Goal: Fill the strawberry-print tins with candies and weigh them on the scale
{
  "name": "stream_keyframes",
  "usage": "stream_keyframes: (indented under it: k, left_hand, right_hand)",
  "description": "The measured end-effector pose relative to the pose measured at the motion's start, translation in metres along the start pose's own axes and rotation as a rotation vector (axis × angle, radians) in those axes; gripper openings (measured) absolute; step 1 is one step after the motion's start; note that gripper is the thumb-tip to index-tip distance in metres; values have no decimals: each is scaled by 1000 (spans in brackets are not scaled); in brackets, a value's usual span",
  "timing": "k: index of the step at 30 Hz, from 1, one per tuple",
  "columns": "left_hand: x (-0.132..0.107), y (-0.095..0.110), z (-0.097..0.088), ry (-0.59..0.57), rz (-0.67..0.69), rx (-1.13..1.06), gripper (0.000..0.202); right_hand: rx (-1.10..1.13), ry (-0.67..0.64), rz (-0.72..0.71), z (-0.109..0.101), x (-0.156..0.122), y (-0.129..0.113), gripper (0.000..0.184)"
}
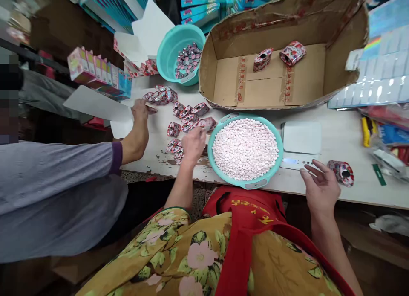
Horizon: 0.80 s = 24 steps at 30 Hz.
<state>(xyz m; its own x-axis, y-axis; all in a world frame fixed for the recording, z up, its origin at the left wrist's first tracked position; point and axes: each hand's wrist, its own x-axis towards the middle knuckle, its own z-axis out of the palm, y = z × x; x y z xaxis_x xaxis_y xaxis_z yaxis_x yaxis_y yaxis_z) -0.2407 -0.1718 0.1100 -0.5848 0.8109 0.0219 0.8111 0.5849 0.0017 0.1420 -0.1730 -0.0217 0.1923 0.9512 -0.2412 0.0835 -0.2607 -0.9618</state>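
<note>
My left hand is closed at the fingertips on a small red-and-white patterned container, slightly blurred, just left of the round turquoise basin. Small whitish pellets fill that basin. Several similar patterned containers with dark holes in their ends stand around my left hand. Over on the right, my right hand has its fingers apart and holds nothing. It hovers by the front edge of a white digital scale with a lit display. Beside its fingers lies another patterned container.
A large open cardboard box behind the basin holds two patterned containers. Another turquoise basin contains small round caps. A co-worker's hand reaches in from the left. A yellow cutter lies at right.
</note>
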Motion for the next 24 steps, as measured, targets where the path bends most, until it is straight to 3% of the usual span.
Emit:
stream_keyframes:
  k: [2,4,7,10,12,14,17,20,24]
  left_hand:
    - [15,-32,3,-178,-53,133,31]
    - [25,-56,18,-315,-48,205,33]
    - [34,-76,52,-386,-94,275,39]
    - [33,-71,68,-339,-165,220,42]
    - [26,-51,65,-220,-135,94,43]
    - [15,-17,63,-127,-19,-62,40]
    - [-3,46,75,-210,279,-175,38]
    - [-22,99,96,-379,522,-105,44]
    - [-44,134,107,-453,600,53,57]
  right_hand:
    - [-29,132,24,-18,1,8,58]
    - [-90,329,34,-37,5,19,62]
    - [-247,566,90,-63,20,48,79]
    - [-331,558,174,-80,43,88,103]
    - [-262,490,192,-83,59,112,100]
    - [-149,460,223,-80,70,128,79]
    - [-51,515,272,-75,76,130,55]
    - [-49,530,238,-70,65,105,56]
    - [-98,310,96,-48,34,49,58]
